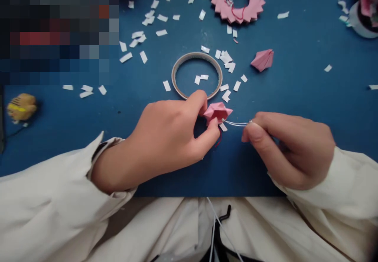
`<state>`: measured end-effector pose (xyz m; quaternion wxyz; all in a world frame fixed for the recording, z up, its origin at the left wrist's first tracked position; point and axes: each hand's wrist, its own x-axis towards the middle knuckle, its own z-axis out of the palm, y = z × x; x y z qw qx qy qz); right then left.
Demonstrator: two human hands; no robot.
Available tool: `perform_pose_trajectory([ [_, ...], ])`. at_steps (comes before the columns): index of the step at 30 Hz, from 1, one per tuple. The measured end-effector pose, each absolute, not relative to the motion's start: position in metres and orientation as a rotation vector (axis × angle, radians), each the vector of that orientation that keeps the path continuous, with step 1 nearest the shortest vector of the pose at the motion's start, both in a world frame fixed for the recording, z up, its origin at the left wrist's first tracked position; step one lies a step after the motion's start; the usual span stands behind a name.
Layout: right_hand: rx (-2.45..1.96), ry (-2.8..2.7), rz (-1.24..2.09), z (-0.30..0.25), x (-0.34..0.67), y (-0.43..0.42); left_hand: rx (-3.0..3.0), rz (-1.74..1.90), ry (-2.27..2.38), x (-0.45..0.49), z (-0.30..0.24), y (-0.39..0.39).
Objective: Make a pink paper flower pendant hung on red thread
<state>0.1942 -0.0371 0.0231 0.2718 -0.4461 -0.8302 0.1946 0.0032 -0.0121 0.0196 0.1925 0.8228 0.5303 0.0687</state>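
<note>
Between the thumb and fingers of my left hand (174,132) is a small folded pink paper piece (217,110), its hollow opening facing up. A thin white string (236,123) runs from that opening to my right hand (291,147), which pinches its far end between thumb and forefinger. The string looks doubled and fairly taut. Below the paper piece hangs a bit of red thread (219,139), just beside my left thumb. Part of the paper is hidden behind my left fingers.
A roll of tape (219,73) lies just beyond my left hand. Farther off are another folded pink paper piece (262,60) and a pink paper ring (256,2) with red thread. White paper scraps (161,32) are scattered about. A small yellow-brown figure (22,107) sits far left.
</note>
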Motion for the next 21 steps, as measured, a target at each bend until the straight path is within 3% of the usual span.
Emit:
perform_pose_trajectory([
  [4,-1.289,-1.903,1.116,0.026,0.197,-0.030,2.318,0.263,1.421,0.002,0.020,-0.012],
  [7,-1.314,-1.705,1.364,0.027,0.198,-0.027,2.324,0.414,1.355,0.000,0.024,-0.013],
  [12,-1.273,-1.731,1.431,0.029,0.199,-0.026,2.199,0.608,1.003,-0.004,0.032,-0.013],
  [21,-1.142,-1.898,1.357,0.030,0.199,-0.030,1.761,0.462,0.871,-0.003,0.040,-0.008],
])
